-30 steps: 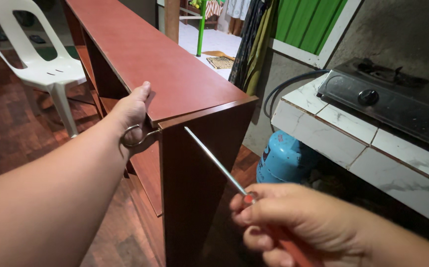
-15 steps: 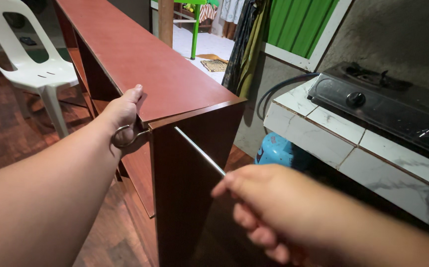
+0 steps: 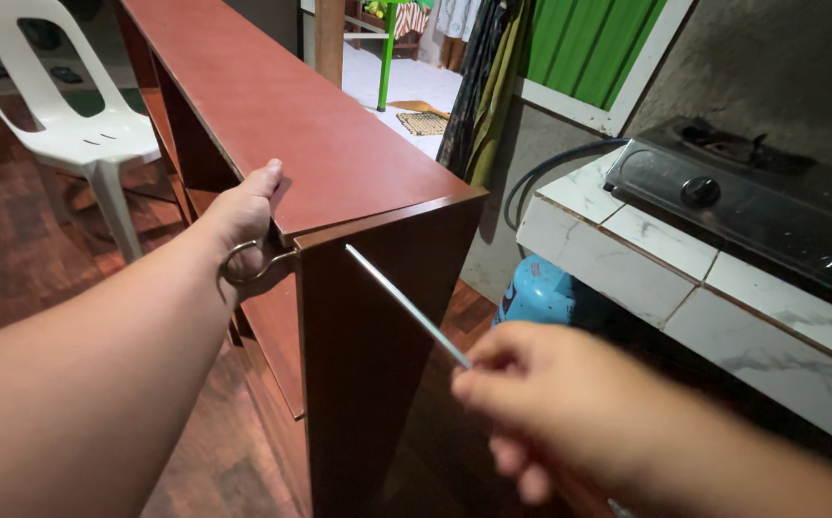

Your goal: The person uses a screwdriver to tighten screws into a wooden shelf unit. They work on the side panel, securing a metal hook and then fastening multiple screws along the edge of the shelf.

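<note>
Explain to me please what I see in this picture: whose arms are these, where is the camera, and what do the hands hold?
The camera sits on a person's head and looks down, so both arms are that person's own. The left hand grips the edge of the top board of a reddish-brown wooden cabinet, and a thin metal ring hangs at that hand. The right hand holds a screwdriver; its long metal shaft points at the upper corner of the cabinet's side panel. The handle is mostly hidden in the hand. Nearby stand a white plastic chair, a tiled counter with a black gas stove, and a blue gas cylinder below.
</note>
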